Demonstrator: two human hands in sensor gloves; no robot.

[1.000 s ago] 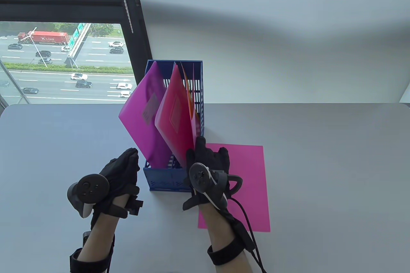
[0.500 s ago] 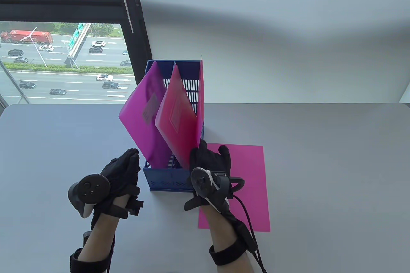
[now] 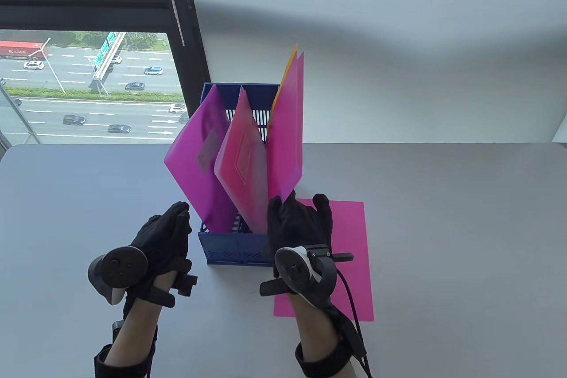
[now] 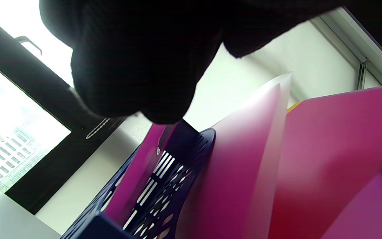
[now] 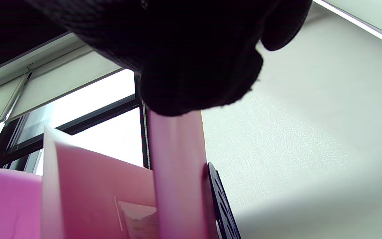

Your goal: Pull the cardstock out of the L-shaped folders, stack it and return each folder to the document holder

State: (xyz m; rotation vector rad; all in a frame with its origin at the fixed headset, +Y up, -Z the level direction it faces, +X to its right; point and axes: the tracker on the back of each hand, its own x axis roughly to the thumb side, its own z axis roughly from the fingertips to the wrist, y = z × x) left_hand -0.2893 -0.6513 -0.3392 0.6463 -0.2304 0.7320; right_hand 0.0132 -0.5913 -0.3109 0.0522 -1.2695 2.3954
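Note:
A blue slotted document holder (image 3: 230,254) stands on the grey table. Two pink translucent folders, one magenta (image 3: 199,161) and one redder (image 3: 243,165), lean out of it to the left. My right hand (image 3: 290,214) pinches the lower corner of a third pink folder (image 3: 285,138), raised above the holder's right side, with yellow cardstock (image 3: 290,59) showing at its top edge. A pink cardstock sheet (image 3: 350,258) lies flat on the table right of the holder. My left hand (image 3: 170,229) rests against the holder's front left corner, fingers straight.
A window with a dark frame (image 3: 181,19) is behind the holder at the left. A white wall (image 3: 398,63) runs along the table's far edge. The right hand's cable (image 3: 354,320) trails toward the near edge.
My right hand has lifted the third folder up out of the holder's right slot; it now stands well above the rim. The left hand stayed at the holder's corner.

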